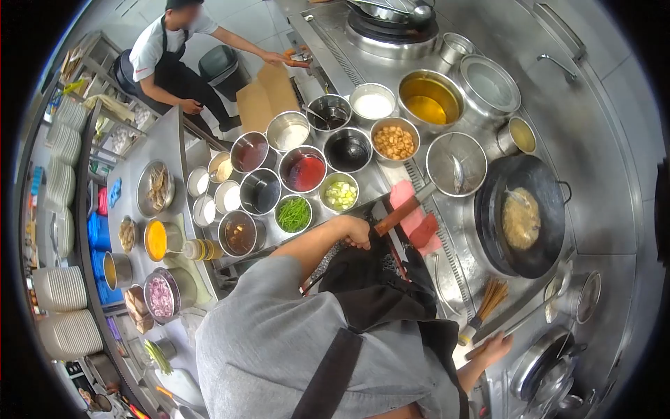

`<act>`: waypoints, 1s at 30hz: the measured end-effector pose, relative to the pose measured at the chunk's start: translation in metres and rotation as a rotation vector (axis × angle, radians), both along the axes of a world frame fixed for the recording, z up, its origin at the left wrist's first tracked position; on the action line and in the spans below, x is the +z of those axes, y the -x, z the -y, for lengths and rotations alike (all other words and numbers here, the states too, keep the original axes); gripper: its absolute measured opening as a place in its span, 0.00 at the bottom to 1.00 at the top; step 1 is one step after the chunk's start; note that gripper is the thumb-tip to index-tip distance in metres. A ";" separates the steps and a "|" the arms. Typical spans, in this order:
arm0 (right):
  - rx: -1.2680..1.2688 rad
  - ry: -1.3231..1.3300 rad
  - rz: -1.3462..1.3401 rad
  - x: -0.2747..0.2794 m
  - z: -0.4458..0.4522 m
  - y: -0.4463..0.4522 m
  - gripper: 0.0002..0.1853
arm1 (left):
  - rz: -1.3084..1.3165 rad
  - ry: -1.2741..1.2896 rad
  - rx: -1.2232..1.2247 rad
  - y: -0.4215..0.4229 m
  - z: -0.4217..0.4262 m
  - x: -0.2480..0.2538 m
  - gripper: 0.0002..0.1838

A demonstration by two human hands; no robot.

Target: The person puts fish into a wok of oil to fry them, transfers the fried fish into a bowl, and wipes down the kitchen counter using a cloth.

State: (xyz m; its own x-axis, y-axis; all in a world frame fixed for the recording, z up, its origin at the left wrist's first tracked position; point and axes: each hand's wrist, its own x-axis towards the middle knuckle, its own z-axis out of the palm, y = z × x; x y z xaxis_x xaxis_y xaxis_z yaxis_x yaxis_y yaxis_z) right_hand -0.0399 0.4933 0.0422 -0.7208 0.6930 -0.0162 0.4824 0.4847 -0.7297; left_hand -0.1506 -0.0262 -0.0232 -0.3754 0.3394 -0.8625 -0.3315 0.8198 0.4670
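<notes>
My left hand (352,230) is closed round the wooden handle of a round wire strainer (436,150). A small silvery fish (458,173) lies in the strainer, held out above the stove beside the wok. In the black wok (551,241) sits a pale golden, foamy piece of food (520,218); whether it is another fish I cannot tell. Low on the right, my right hand (492,347) grips a long metal-handled ladle (525,318), whose far end reaches toward a steel pot near the wok's edge.
Steel pots of sauces and chopped ingredients crowd the counter, including greens (293,214) and fried cubes (393,142). A pot of oil (429,105) stands behind. A bamboo brush (488,304) lies near the wok. Another person (174,63) reaches toward the counter's far end. Plates (70,288) stack on shelves.
</notes>
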 end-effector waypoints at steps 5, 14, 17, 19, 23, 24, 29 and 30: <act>0.041 -0.240 0.202 -0.099 -0.053 -0.067 0.14 | -0.050 -0.009 -0.028 -0.007 -0.003 -0.013 0.17; 0.127 -0.386 0.595 -0.099 -0.094 -0.089 0.26 | -0.361 -0.189 -0.069 0.049 -0.002 0.025 0.18; 0.017 -0.325 0.656 -0.083 -0.077 -0.084 0.25 | -0.601 -0.175 -0.057 0.112 -0.016 0.037 0.15; 0.022 -0.344 0.609 -0.088 -0.070 -0.091 0.23 | -0.913 -0.128 -0.079 0.160 -0.032 0.014 0.12; -0.034 -0.263 0.565 -0.078 -0.016 -0.126 0.20 | -1.007 0.135 -0.128 0.253 -0.088 -0.029 0.12; -0.004 -0.292 0.592 -0.081 -0.005 -0.142 0.19 | -1.009 0.112 -0.143 0.266 -0.097 -0.035 0.12; -0.058 -0.284 0.679 -0.076 0.062 -0.239 0.16 | -1.042 0.280 -0.079 0.332 -0.139 -0.074 0.13; -0.145 -0.169 0.661 -0.071 0.078 -0.258 0.16 | -0.992 0.311 -0.100 0.342 -0.143 -0.082 0.14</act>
